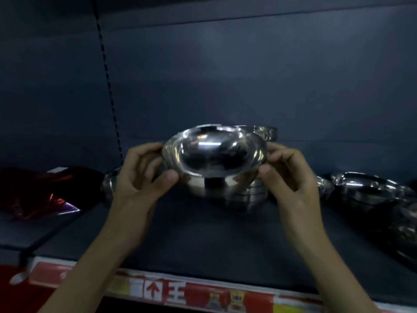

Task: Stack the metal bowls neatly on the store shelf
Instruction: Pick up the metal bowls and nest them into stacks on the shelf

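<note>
I am pinching the rim of the top bowl (214, 154) with my left hand (140, 175) and right hand (291, 177), 1 per side, and it is sitting tilted toward me over the stack (243, 195) on the shelf (203, 240). It is needing levelling, then lowering square, I judge. The steel is looking round, mirror-smooth and slippery, and in the blur it is possibly touching the stack.
</note>
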Demonstrator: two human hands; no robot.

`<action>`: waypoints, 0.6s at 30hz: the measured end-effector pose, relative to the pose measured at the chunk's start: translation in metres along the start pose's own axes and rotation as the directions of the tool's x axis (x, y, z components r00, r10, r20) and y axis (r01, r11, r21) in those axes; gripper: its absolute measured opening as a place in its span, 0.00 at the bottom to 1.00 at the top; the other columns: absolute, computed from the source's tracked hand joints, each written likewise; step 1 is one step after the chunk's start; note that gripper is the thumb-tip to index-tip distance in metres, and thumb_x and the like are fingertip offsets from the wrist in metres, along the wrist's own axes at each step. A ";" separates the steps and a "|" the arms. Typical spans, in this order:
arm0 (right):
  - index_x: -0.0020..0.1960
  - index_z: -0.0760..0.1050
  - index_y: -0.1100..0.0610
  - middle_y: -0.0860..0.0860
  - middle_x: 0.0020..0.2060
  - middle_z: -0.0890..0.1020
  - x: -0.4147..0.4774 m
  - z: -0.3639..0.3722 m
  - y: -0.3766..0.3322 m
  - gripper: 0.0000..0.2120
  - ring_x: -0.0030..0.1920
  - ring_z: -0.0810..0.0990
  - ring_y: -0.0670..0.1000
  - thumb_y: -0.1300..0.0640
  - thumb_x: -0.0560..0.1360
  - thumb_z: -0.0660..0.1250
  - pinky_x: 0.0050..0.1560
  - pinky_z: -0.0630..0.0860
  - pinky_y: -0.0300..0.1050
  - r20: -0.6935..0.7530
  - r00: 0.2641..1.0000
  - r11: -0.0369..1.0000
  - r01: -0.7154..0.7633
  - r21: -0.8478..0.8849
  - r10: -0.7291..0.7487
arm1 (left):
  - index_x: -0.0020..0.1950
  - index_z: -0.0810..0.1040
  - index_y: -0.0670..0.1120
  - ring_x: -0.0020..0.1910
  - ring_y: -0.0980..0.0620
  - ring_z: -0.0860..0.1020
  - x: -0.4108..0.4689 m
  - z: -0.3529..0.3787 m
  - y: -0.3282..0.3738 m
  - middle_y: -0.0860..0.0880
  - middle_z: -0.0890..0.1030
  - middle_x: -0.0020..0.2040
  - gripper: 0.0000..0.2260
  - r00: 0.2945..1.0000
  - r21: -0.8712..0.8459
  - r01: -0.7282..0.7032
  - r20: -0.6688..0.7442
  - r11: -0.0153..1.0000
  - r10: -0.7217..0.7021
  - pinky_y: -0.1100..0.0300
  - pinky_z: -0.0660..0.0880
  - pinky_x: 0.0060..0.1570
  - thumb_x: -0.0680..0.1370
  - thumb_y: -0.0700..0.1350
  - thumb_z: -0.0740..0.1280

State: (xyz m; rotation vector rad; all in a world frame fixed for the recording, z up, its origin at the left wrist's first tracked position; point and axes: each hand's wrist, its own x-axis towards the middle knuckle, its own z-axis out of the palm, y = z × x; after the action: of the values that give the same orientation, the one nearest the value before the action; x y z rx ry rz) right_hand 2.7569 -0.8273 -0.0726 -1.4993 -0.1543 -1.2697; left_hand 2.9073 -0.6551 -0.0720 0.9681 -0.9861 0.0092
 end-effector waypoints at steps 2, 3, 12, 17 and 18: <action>0.48 0.69 0.56 0.48 0.60 0.78 0.020 0.004 -0.010 0.11 0.53 0.81 0.39 0.61 0.72 0.71 0.52 0.75 0.33 0.007 0.997 0.997 0.071 0.019 -0.071 | 0.61 0.72 0.44 0.54 0.51 0.79 0.020 0.012 0.004 0.46 0.81 0.56 0.31 0.998 -0.033 -0.056 -0.006 0.998 0.056 0.63 0.76 0.53 0.65 0.55 0.80; 0.50 0.67 0.55 0.49 0.63 0.76 0.030 0.006 -0.013 0.14 0.57 0.80 0.40 0.59 0.72 0.72 0.56 0.75 0.36 0.027 0.994 0.994 0.110 0.018 -0.110 | 0.61 0.70 0.42 0.55 0.49 0.78 0.031 0.018 0.004 0.45 0.80 0.57 0.30 0.997 -0.042 -0.075 -0.005 0.996 0.075 0.61 0.75 0.55 0.67 0.53 0.79; 0.67 0.59 0.45 0.53 0.76 0.66 0.099 0.003 0.017 0.23 0.75 0.66 0.46 0.43 0.78 0.65 0.74 0.66 0.56 -0.006 0.986 0.957 0.157 -0.244 -0.164 | 0.66 0.63 0.41 0.61 0.61 0.77 0.103 0.066 -0.033 0.44 0.77 0.64 0.16 0.995 0.085 -0.097 0.004 0.992 0.097 0.68 0.72 0.59 0.81 0.39 0.64; 0.58 0.57 0.25 0.44 0.75 0.67 0.109 -0.012 0.052 0.18 0.76 0.63 0.47 0.28 0.72 0.61 0.76 0.59 0.61 -0.064 0.994 0.945 0.060 -0.322 -0.085 | 0.68 0.63 0.43 0.65 0.58 0.75 0.119 0.071 -0.057 0.48 0.77 0.66 0.23 0.999 0.177 -0.034 0.017 0.984 0.031 0.64 0.71 0.64 0.77 0.47 0.65; 0.57 0.57 0.24 0.44 0.75 0.67 0.108 -0.014 0.058 0.17 0.76 0.64 0.48 0.27 0.72 0.60 0.76 0.58 0.62 -0.071 0.995 0.944 0.045 -0.326 -0.071 | 0.68 0.64 0.44 0.66 0.58 0.74 0.121 0.071 -0.061 0.49 0.77 0.66 0.23 1.000 0.192 -0.012 0.022 0.981 0.008 0.63 0.71 0.65 0.76 0.49 0.66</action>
State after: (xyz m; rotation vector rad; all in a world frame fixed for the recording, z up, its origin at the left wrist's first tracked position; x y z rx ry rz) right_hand 2.8326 -0.9156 -0.0302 -1.7276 0.0693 -1.4537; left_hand 2.9541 -0.7890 -0.0153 1.1424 -1.0225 0.1050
